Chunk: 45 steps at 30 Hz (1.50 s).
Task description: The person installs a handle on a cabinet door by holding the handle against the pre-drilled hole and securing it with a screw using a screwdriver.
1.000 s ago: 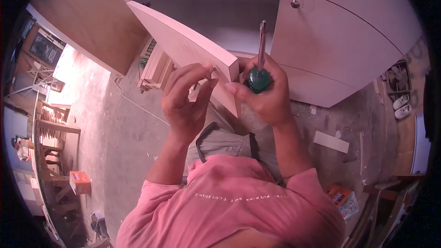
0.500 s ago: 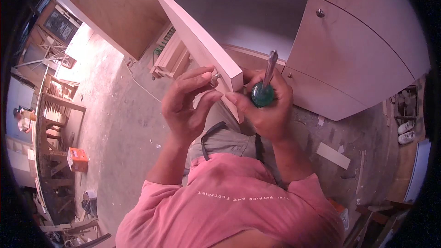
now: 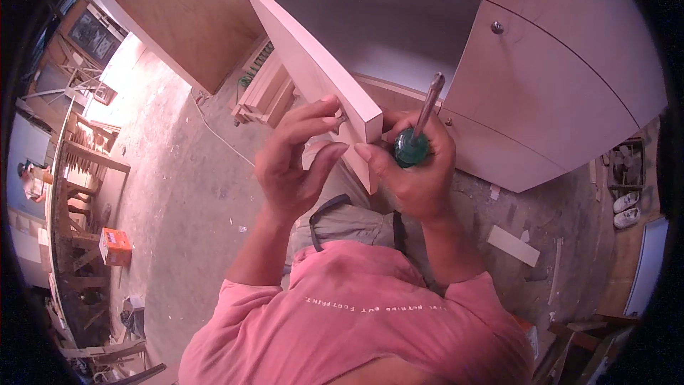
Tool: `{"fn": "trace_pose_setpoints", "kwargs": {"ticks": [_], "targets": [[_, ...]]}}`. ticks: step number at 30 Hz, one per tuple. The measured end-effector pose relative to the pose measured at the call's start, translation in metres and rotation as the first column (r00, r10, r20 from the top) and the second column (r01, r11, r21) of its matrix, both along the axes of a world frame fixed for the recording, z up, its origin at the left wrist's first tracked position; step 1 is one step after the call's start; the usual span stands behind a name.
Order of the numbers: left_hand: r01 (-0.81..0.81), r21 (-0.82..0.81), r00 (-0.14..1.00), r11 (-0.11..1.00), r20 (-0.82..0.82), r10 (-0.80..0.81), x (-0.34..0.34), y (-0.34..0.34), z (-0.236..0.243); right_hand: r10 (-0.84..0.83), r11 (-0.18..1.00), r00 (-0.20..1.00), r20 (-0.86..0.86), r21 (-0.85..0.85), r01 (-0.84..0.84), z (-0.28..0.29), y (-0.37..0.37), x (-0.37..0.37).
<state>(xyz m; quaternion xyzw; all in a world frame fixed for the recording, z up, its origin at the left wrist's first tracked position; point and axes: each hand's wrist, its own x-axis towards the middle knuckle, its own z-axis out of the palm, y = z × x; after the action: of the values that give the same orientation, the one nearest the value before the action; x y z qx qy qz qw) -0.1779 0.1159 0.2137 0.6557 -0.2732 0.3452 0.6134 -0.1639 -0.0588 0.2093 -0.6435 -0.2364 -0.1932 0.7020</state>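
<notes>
A pale cabinet door point(image 3: 313, 64) stands swung out, its edge toward me. On its left face sits a small metal knob point(image 3: 341, 120), partly hidden by the fingertips of my left hand point(image 3: 288, 160). Those fingers curl around the knob, while the thumb is a little apart below it. My right hand point(image 3: 424, 178) is wrapped round a screwdriver point(image 3: 411, 148) with a green handle, its metal shaft pointing up and away. The right thumb rests near the door's edge, and the other right fingers reach behind the door, partly out of sight.
Behind the door is the open cabinet compartment point(image 3: 385, 21). A closed door with a metal knob point(image 3: 496, 27) adjoins it on the right. Stacked wood strips point(image 3: 263, 93) lie on the floor beyond. An orange box point(image 3: 115, 247) is at left, and a loose board point(image 3: 513, 245) at right.
My left fingers have shifted slightly around the knob, with the thumb now lower and farther from it. The screwdriver's tip has tilted a little to the right.
</notes>
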Motion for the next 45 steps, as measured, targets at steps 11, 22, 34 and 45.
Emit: {"fn": "trace_pose_setpoints", "kwargs": {"ticks": [11, 22, 34, 45], "targets": [[-0.210, 0.189, 0.965, 0.959, -0.114, 0.234, -0.006, 0.010, 0.001, 0.055, 0.998, 0.995, -0.077, 0.035, -0.052, 0.004, 0.001, -0.006], [-0.185, 0.268, 0.972, 0.946, -0.090, 0.215, -0.004, 0.005, 0.006, 0.023, 1.000, 0.993, -0.112, -0.009, -0.024, 0.006, -0.002, -0.007], [-0.220, 0.404, 0.975, 0.888, 0.063, 0.213, -0.004, 0.006, 0.012, 0.051, 0.998, 0.989, -0.138, 0.046, -0.045, 0.007, 0.002, -0.011], [-0.280, 0.194, 0.955, 0.940, 0.158, 0.252, -0.002, 0.003, 0.013, 0.034, 0.998, 0.999, -0.036, 0.059, -0.032, 0.005, 0.007, -0.007]]}}
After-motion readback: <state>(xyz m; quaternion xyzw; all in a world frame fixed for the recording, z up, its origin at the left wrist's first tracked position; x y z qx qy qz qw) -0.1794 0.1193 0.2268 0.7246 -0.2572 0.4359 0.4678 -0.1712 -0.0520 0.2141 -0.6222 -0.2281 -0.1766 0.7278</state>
